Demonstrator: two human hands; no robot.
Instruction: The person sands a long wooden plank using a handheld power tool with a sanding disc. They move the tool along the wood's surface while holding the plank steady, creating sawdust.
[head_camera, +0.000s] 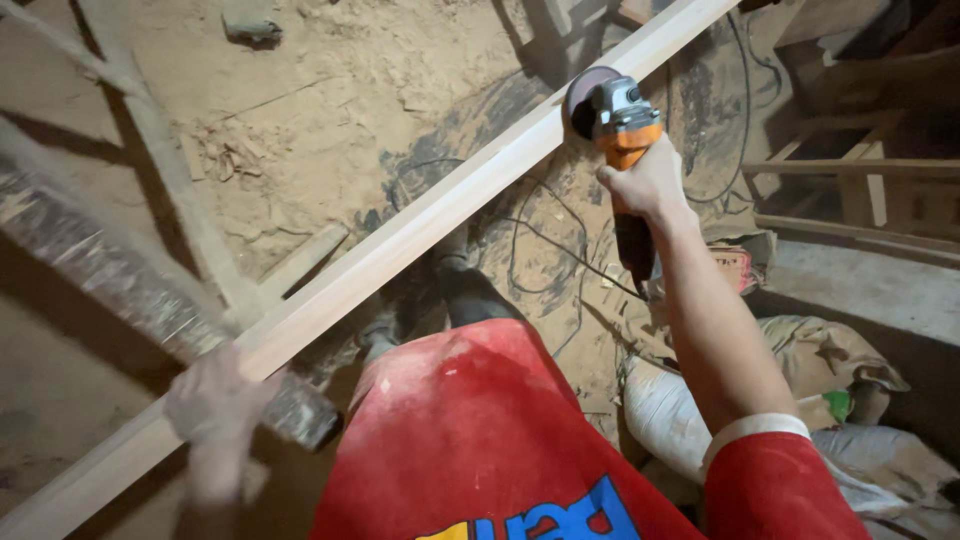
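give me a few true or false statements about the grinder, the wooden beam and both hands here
1. The right hand grips an orange and grey angle grinder. True.
2. The grinder's disc is at the long pale wooden beam. True.
3. The left hand holds a hammer. False: it rests at the beam's near end, blurred, with no tool seen.
4. The floor is clean tile. False: it is covered in sawdust.
5. The person wears a blue shirt. False: the shirt is red.
6. A black cable lies on the floor under the beam. True.
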